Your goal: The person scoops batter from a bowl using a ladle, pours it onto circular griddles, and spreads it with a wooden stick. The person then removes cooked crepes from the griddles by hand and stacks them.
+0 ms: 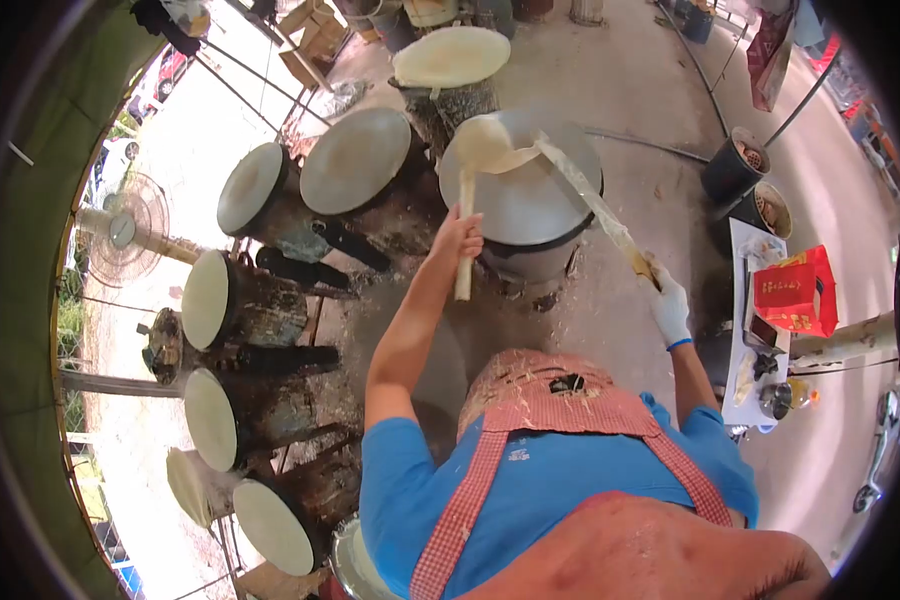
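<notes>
My left hand (457, 238) is bare and wrapped round the handle of a ladle (484, 145). The ladle's pale, batter-coated bowl is over the round griddle (530, 205) in front of me. My right hand (668, 300) wears a white glove and grips the end of a long batter-coated stick (595, 205). The stick's far end meets a pale strip of batter beside the ladle, above the griddle. Whitish vapour blurs the griddle's far edge.
Several round griddles on barrel stoves (355, 160) curve along the left, some covered with pale batter. A fan (122, 232) stands beyond them. On the right are a white table (740, 395), a red bag (795, 290) and dark buckets (730, 170).
</notes>
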`<state>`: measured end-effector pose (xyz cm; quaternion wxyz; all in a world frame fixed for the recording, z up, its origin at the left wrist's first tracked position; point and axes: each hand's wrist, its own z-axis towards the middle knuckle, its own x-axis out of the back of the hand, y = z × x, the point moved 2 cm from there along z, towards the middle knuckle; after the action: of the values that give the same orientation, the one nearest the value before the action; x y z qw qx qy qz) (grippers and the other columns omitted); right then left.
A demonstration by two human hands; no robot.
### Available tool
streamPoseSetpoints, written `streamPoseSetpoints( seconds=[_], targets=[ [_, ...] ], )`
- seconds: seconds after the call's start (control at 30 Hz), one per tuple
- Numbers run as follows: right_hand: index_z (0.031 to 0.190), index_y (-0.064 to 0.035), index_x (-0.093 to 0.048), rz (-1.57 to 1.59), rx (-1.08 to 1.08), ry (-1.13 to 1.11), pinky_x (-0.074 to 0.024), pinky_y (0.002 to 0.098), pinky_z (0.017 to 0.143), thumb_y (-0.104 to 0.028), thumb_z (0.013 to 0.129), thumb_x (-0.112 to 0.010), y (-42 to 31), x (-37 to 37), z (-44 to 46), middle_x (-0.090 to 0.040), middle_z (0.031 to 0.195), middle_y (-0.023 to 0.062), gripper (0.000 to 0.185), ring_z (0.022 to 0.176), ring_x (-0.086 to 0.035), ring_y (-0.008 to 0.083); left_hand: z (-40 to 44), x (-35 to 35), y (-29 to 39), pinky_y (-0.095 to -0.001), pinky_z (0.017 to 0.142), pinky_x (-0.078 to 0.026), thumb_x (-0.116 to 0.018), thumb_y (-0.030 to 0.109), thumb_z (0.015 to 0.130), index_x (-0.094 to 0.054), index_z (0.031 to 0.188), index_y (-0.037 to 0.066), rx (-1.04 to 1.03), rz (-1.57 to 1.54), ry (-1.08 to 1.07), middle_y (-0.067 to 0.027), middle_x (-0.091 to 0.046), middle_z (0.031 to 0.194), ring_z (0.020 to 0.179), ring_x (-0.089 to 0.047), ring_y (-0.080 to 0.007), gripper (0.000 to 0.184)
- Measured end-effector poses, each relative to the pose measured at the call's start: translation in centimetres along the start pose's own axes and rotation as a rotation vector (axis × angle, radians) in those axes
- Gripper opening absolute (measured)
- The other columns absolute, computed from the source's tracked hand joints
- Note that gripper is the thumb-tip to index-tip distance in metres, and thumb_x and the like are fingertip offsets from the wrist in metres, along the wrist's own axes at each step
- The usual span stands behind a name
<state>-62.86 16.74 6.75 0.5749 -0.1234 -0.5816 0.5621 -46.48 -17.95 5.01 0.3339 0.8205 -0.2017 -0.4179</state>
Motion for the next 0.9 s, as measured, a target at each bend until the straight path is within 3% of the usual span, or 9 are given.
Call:
streamPoseSetpoints(
  seconds=[0.27,0.33,0.37,0.5,0.57,0.67,0.77,0.83,0.9],
  targets=[
    [0.107,-0.0139,-0.06,-0.685,0.006,-0.195,-0.0463,0.0376,0.057,-0.021,0.078,-0.056,3.6,-9.1,5.7,-0.062,0.078,0.0156,0.031,0.062,-0.059,0.0287,17.9,-0.8,-1.7,-0.0347,0.036,-0.038,-0.049,0.002,0.075,-0.033,0.129,0.014,-0.245,0.459,0.04,-0.0084,-0.046,0.058,0.04,-0.047,-0.0192,0.058],
    [0.1,-0.0127,-0.063,-0.103,-0.319,-0.124,-0.0434,0.0335,0.047,-0.023,0.077,-0.057,3.4,-7.9,6.3,-0.059,0.064,0.014,0.027,0.047,-0.055,0.0224,18.1,0.7,-1.0,-0.0413,0.049,-0.044,-0.047,0.002,0.074,-0.027,0.134,0.015,-0.776,1.354,0.502,-0.0165,-0.055,0.068,0.057,-0.057,-0.029,0.065],
    [0.098,-0.0117,-0.064,-0.031,-0.531,-0.116,-0.0413,0.0299,0.043,-0.027,0.077,-0.057,-1.4,-6.5,6.0,-0.058,0.059,0.0119,0.027,0.041,-0.052,0.0175,14.7,-1.4,1.4,-0.0449,0.065,-0.045,-0.048,0.004,0.074,-0.025,0.136,0.015,-0.446,1.469,0.491,-0.0226,-0.058,0.078,0.072,-0.058,-0.0373,0.067],
    [0.098,-0.0107,-0.064,0.433,-0.652,0.1,-0.0401,0.0282,0.042,-0.027,0.076,-0.058,1.8,-14.2,6.2,-0.06,0.062,0.0089,0.027,0.041,-0.05,0.0135,14.7,-1.0,2.4,-0.0431,0.069,-0.045,-0.046,0.005,0.076,-0.025,0.136,0.013,-0.482,1.59,0.447,-0.0196,-0.059,0.079,0.071,-0.056,-0.0385,0.063],
    [0.098,-0.0067,-0.063,-0.453,0.035,0.109,-0.0415,0.0292,0.044,-0.026,0.074,-0.061,4.5,-16.9,7.5,-0.061,0.063,0.0075,0.031,0.044,-0.052,0.015,12.6,-3.4,6.0,-0.0384,0.08,-0.044,-0.045,0.004,0.078,-0.023,0.136,0.011,-0.676,1.17,0.292,-0.0208,-0.058,0.1,0.088,-0.056,-0.0383,0.062],
    [0.094,-0.0062,-0.064,-0.437,-0.278,-0.011,-0.0455,0.0363,0.054,-0.028,0.075,-0.06,3.5,-14.1,9.0,-0.063,0.071,0.0133,0.029,0.056,-0.059,0.0263,11.2,-3.4,11.1,-0.0321,0.088,-0.041,-0.045,0.003,0.08,-0.022,0.137,0.01,-1.285,1.013,0.356,-0.0186,-0.045,0.125,0.108,-0.05,-0.0329,0.062],
    [0.089,-0.0054,-0.065,0.628,-0.733,0.02,-0.0457,0.0375,0.056,-0.031,0.076,-0.059,2.5,-20.1,9.5,-0.063,0.078,0.0195,0.029,0.056,-0.059,0.0305,9.1,1.3,11.4,-0.0279,0.092,-0.036,-0.05,0.002,0.078,-0.025,0.136,0.009,-0.926,0.806,0.123,-0.0123,-0.032,0.137,0.12,-0.041,-0.0239,0.063],
    [0.089,-0.0057,-0.065,0.281,-0.237,0.062,-0.0459,0.0369,0.056,-0.032,0.076,-0.059,1.8,-24.5,11.6,-0.063,0.073,0.0186,0.029,0.056,-0.059,0.0293,7.1,5.8,7.8,-0.0261,0.097,-0.03,-0.052,-0.005,0.076,-0.026,0.135,0.005,-0.789,1.001,0.081,-0.0124,-0.03,0.138,0.125,-0.033,-0.0209,0.065],
    [0.09,-0.0009,-0.064,-0.382,-0.052,-0.027,-0.044,0.0284,0.053,-0.023,0.075,-0.061,0.0,-21.8,13.4,-0.062,0.068,0.0083,0.027,0.054,-0.055,0.015,3.7,10.7,3.2,-0.0261,0.079,-0.044,-0.051,-0.005,0.076,-0.028,0.135,0.007,-0.704,1.101,0.103,-0.0114,-0.047,0.123,0.098,-0.054,-0.019,0.065]
  ],
)
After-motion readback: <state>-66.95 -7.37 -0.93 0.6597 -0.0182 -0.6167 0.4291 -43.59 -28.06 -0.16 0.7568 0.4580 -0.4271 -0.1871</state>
